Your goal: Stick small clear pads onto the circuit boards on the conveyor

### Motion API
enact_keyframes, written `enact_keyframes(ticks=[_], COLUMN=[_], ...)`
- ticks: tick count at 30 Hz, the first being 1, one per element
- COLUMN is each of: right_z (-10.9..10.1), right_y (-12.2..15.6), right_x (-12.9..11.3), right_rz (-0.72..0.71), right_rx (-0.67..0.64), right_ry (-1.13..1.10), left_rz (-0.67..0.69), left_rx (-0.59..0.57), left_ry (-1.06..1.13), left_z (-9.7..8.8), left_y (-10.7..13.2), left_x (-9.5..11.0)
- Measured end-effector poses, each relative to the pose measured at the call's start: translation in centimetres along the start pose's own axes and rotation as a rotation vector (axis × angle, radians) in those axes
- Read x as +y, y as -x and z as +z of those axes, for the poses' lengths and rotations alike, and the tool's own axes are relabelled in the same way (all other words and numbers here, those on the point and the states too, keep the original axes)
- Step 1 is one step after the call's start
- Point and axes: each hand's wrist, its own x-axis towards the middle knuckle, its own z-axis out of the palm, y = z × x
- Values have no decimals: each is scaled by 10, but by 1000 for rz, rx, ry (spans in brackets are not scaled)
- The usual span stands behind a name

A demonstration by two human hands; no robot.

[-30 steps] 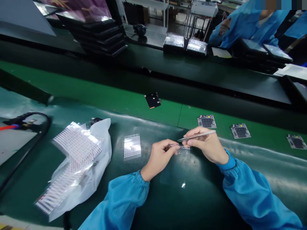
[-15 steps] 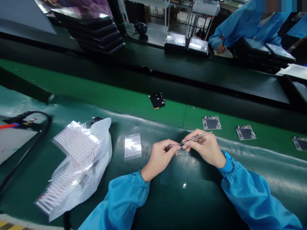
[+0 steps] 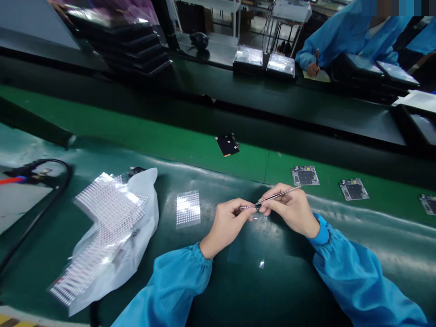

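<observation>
My left hand (image 3: 229, 227) is closed in a pinch on a small thin part, mostly hidden by the fingertips. Pressed close to it, my right hand (image 3: 291, 210) grips metal tweezers (image 3: 282, 193), whose tips point left at the pinched fingers. A tiny dark piece (image 3: 258, 206) shows between the two hands; its kind is too small to tell. Left of my hands lies a clear sheet of small silvery dots (image 3: 188, 209). Beyond the right hand is a circuit board (image 3: 305, 175) on the green belt.
More dotted sheets (image 3: 112, 204) rest on a white plastic bag (image 3: 143, 236) at left. A second board (image 3: 354, 189) and a black-faced board (image 3: 227, 144) lie on the green belt (image 3: 163, 145). Across it, a co-worker's hand (image 3: 313, 69) holds a pen near black trays (image 3: 361, 81).
The boards and the belt's seam have shifted slightly right. My hands stay nearly in place, with the tweezers' tips looking closer together.
</observation>
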Motion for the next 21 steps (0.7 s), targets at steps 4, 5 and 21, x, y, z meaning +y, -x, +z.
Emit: enact_keyframes(ticks=[4, 5, 21], right_z=[-1, -2, 31], right_y=[-19, -28, -164], right_x=[-4, -3, 52], right_rz=[-87, -125, -447], right_rx=[125, 175, 153], right_ry=[5, 11, 1184], left_rz=[8, 8, 47], left_rx=[2, 1, -14], left_ry=[-8, -8, -64], left_z=[0, 0, -3], left_y=[0, 0, 3], left_x=[-3, -4, -6])
